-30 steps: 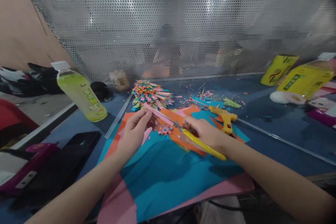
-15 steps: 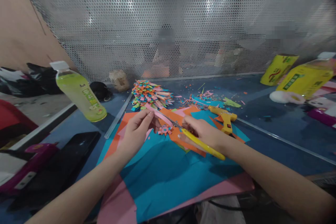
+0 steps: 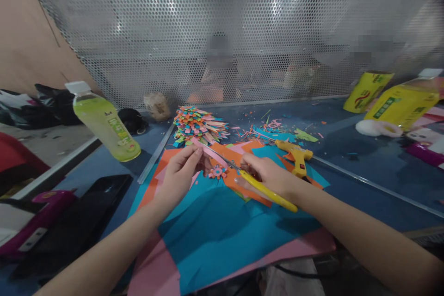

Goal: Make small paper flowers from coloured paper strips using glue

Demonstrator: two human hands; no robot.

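Strip (image 3: 209, 151) at the frame's centre is pinched in our left hand (image 3: 182, 166); our right hand (image 3: 267, 173) closes round yellow scissors (image 3: 268, 191), blades at the strip. Just below it we see a paper wheel (image 3: 217, 172); right of centre, a glue gun (image 3: 294, 151); at left, a bottle (image 3: 107, 125).

Counted two hands (image 3: 180, 170) (image 3: 268, 175), one pair of scissors (image 3: 267, 190), one pink strip (image 3: 212, 153), one paper rosette (image 3: 218, 172), one glue gun (image 3: 294, 150), two capped bottles (image 3: 107, 125) (image 3: 402, 104), scraps (image 3: 274, 133) past counting.
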